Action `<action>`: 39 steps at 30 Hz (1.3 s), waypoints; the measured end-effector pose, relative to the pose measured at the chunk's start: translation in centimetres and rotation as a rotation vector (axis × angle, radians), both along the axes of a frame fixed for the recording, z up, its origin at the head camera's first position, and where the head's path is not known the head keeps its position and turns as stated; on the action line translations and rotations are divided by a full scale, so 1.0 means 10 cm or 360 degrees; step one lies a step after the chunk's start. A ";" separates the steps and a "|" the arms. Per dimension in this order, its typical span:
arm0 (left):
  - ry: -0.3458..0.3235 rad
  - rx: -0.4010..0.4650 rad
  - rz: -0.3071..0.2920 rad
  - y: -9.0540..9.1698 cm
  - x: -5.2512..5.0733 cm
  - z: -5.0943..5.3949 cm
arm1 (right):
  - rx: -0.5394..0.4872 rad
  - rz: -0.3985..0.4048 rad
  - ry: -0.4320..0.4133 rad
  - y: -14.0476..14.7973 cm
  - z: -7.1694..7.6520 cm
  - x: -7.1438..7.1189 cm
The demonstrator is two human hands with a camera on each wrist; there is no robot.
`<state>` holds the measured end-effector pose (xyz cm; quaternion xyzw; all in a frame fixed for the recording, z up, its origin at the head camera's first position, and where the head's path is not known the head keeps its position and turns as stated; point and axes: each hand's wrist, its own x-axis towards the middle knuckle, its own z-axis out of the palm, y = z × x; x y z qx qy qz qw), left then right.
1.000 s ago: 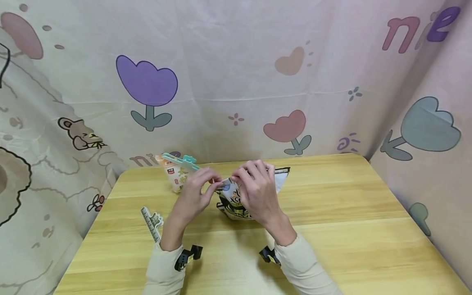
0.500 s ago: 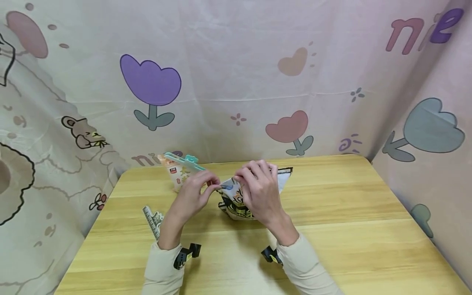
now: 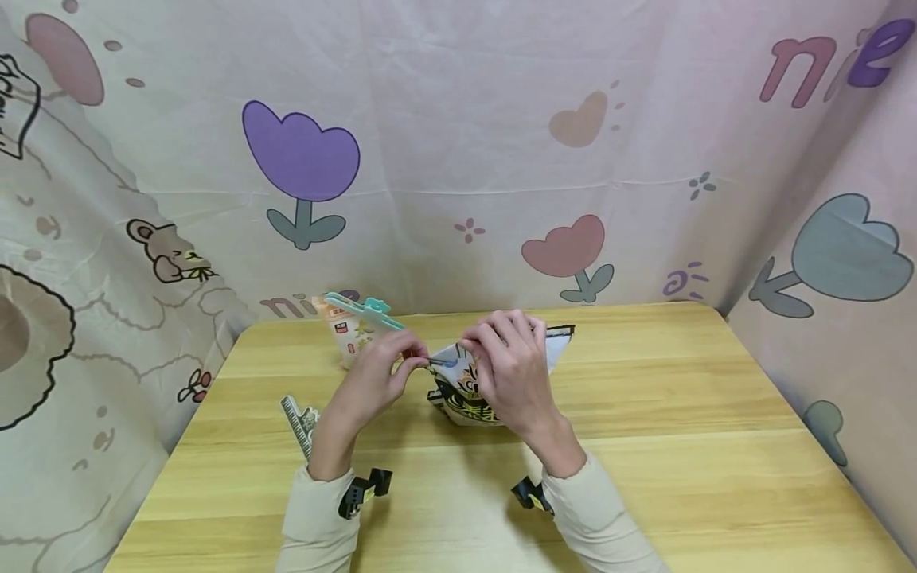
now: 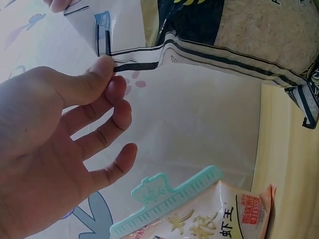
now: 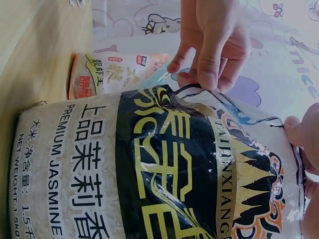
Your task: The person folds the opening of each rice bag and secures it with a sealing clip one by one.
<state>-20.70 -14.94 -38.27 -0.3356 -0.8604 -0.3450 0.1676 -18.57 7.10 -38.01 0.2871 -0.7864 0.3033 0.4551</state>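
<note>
A clear-and-black bag of jasmine rice (image 5: pixel 164 164) stands upright near the middle of the table, its white top pulled up. My left hand (image 3: pixel 380 370) pinches the bag's striped side edge near the top corner between thumb and index finger. In the left wrist view, the other fingers of that hand are spread loosely. My right hand (image 3: pixel 512 362) pinches the top edge further right and covers part of the bag. Its fingertips (image 5: pixel 294 130) show at the right of the right wrist view. Between the hands, the white film with a blue print is stretched.
Behind my left hand stands a smaller orange-and-white food bag (image 3: pixel 347 338), closed with a teal bag clip (image 4: pixel 167 199). A black-and-white clip with a piano-key pattern (image 3: pixel 297 420) lies on the wooden table (image 3: pixel 680 446) left of my left forearm. A printed curtain hangs behind.
My left hand has drawn slightly left from my right, widening the gap between their fingertips. The film there looks straighter. The head view has shifted a little.
</note>
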 end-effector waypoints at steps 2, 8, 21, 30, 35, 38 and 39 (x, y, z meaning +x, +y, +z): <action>-0.0003 0.0029 -0.0008 0.00 0.01 0.01 | -0.0015 0.0009 -0.0019 0.01 0.01 0.00; -0.0001 0.0304 -0.0099 0.09 0.05 0.04 | -0.0028 0.0025 -0.0068 0.04 0.02 0.01; 0.0084 0.0584 -0.0044 0.48 0.14 0.04 | -0.0027 0.0032 -0.0042 0.06 0.02 0.03; 0.0085 0.0314 0.0007 0.24 0.07 0.03 | -0.0009 0.0026 0.0001 0.04 0.02 0.02; 0.0098 0.0198 0.0028 0.14 0.06 -0.03 | 0.0036 0.0029 0.0009 0.00 0.00 0.01; 0.0132 0.0163 0.0004 0.12 0.05 -0.06 | 0.0038 0.0020 0.0013 -0.01 -0.01 0.00; 0.0143 0.0157 -0.0003 0.11 0.04 -0.07 | 0.0039 0.0015 0.0013 -0.01 -0.01 0.00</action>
